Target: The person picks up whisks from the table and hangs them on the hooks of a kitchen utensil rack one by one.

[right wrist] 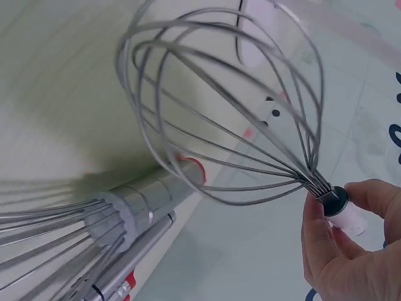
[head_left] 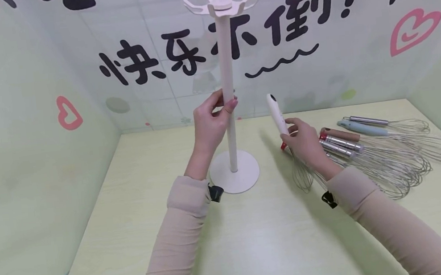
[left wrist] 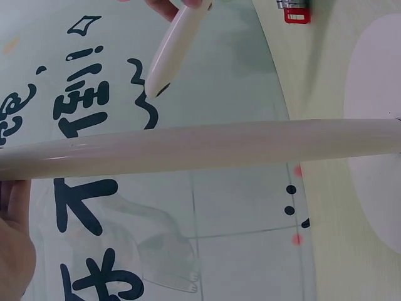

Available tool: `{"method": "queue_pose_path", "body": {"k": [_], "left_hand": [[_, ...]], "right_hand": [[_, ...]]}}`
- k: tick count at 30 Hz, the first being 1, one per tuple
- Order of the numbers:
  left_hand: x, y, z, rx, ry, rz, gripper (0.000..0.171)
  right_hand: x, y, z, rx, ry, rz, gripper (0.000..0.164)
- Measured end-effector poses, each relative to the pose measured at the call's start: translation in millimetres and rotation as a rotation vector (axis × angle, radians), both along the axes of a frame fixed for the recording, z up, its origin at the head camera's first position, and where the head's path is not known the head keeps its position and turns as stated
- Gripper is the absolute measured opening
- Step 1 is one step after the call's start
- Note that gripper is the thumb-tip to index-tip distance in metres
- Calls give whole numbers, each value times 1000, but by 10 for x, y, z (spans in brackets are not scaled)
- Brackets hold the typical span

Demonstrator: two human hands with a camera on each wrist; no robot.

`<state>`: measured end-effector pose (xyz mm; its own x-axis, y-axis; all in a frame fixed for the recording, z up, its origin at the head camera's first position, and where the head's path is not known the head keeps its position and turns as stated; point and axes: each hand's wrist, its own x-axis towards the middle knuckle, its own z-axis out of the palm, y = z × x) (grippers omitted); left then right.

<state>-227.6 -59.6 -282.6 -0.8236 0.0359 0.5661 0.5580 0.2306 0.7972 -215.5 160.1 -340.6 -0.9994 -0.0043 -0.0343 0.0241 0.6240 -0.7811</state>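
Presently, left hand (head_left: 211,121) gripping white stand (head_left: 226,60), right hand (head_left: 305,143) gripping tilted white-handled whisk (head_left: 276,113) to its right, other whisks (head_left: 346,142) lying farther right on desk (head_left: 134,236)

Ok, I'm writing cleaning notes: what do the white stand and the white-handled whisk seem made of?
White stand: smooth and softly glossy; painted metal or plastic, since the even white surface hides which. Whisk wires: likely bare stainless steel, from their silvery-grey sheen. Whisk handle: probably plastic, judging by its smooth white surface and soft shine.
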Motion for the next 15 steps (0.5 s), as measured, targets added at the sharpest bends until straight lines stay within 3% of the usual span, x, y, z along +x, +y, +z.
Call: {"method": "queue_pose_path", "body": {"k": [15], "left_hand": [[-6,-5,-2,-10,-19,5,29]], "right_hand": [[33,32,247,-102,34,-26,52]]}}
